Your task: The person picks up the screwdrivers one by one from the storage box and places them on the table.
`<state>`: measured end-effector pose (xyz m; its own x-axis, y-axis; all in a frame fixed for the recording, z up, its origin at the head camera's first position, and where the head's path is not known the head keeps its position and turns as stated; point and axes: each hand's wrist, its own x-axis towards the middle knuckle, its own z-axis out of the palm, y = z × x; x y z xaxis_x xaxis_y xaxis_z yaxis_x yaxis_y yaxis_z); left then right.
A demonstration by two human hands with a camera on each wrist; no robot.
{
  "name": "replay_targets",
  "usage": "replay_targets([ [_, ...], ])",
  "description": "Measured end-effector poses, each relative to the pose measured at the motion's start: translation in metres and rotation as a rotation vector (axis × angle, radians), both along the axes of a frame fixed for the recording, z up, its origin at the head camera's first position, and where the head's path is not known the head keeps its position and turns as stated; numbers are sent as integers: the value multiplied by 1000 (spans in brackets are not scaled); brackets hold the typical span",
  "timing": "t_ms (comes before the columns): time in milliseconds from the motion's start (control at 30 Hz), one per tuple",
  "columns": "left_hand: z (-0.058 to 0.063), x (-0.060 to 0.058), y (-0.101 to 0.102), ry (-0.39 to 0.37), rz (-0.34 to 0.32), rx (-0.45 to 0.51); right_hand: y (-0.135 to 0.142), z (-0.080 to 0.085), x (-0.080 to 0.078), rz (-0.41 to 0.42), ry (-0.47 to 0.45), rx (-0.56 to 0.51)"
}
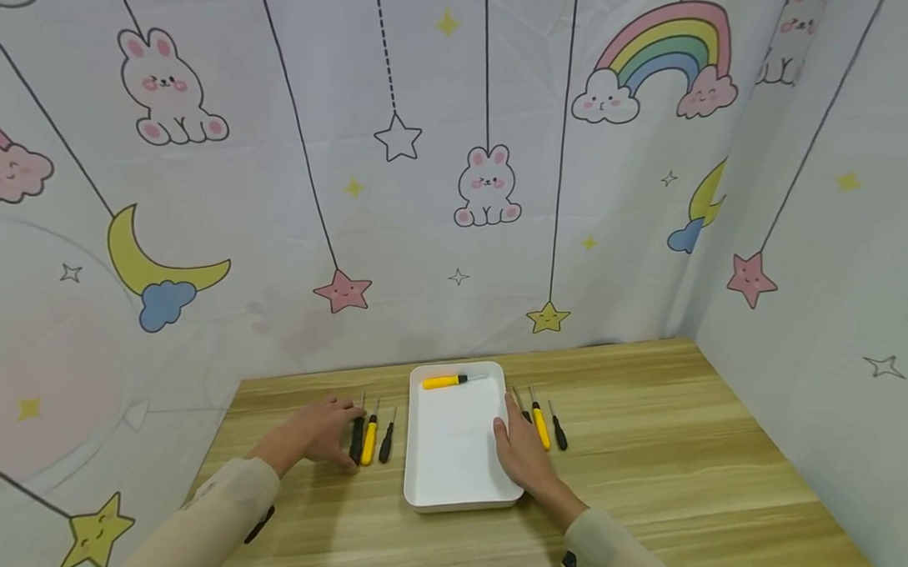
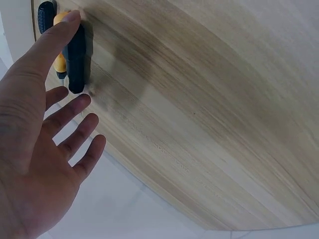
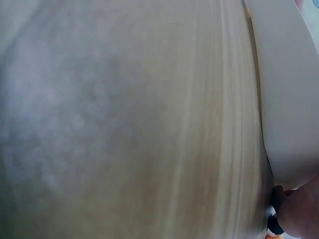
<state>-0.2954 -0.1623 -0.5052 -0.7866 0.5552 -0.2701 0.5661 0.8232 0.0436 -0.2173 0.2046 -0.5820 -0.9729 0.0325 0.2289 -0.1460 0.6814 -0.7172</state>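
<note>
My left hand (image 1: 320, 434) is over the leftmost black-handled screwdriver (image 1: 357, 441), thumb by the handle's near end and fingers toward its far end. In the left wrist view the fingers are spread and the thumb (image 2: 55, 40) overlaps the handles. Beside it lie a yellow-handled screwdriver (image 1: 369, 441) and a smaller black screwdriver (image 1: 387, 443). My right hand (image 1: 526, 456) holds the right wall of a white tray (image 1: 460, 467), thumb over the inside, fingers along the outside. In the tray, a yellow screwdriver (image 1: 444, 382) lies crosswise near the far end.
Right of the tray lie another yellow screwdriver (image 1: 541, 426), a small black one (image 1: 559, 432) and a third, partly hidden by my right hand. The wooden table (image 1: 670, 459) meets a cartoon-printed cloth (image 1: 422, 234) at the back, with more cloth on the right.
</note>
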Motion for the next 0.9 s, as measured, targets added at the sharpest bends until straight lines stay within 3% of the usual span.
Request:
replay_targets([
  [300, 10, -8, -4, -3, -1, 80, 0, 1, 1, 0, 4, -10],
  [433, 25, -14, -4, 36, 15, 120, -1, 1, 2, 0, 10, -9],
  [667, 51, -20, 5, 181, -41, 164, -1, 1, 2, -4, -11, -16],
  [900, 64, -22, 16, 203, -61, 166, -1, 3, 2, -7, 1, -4],
])
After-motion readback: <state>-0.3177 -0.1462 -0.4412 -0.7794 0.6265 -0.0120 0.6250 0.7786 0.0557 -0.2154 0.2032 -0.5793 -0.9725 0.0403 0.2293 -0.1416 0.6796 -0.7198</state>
